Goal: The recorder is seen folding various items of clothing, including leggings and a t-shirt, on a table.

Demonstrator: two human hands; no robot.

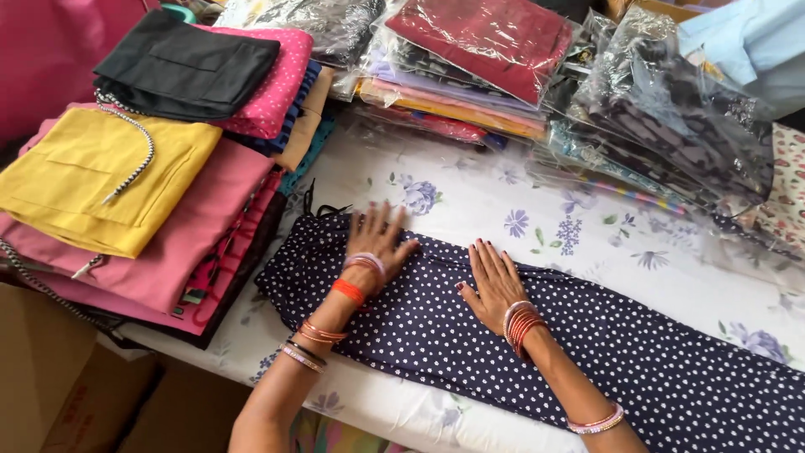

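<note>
Navy polka-dot garment (587, 352) stretched long across the floral sheet (520, 210) on the counter, running from the middle off to the lower right. Stacks of folded clothes (126, 168) crowd its left end. Left hand (377, 243) and right hand (495, 285) both flat on it, fingers spread, gripping nothing. Best pressed outward with even palms, so creases leave before any fold.

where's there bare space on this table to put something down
One free patch: the floral sheet between the navy dotted garment and the plastic-wrapped packs. The left side is crowded with folded stacks; both hands, left hand and right hand, press flat on the garment.
</note>
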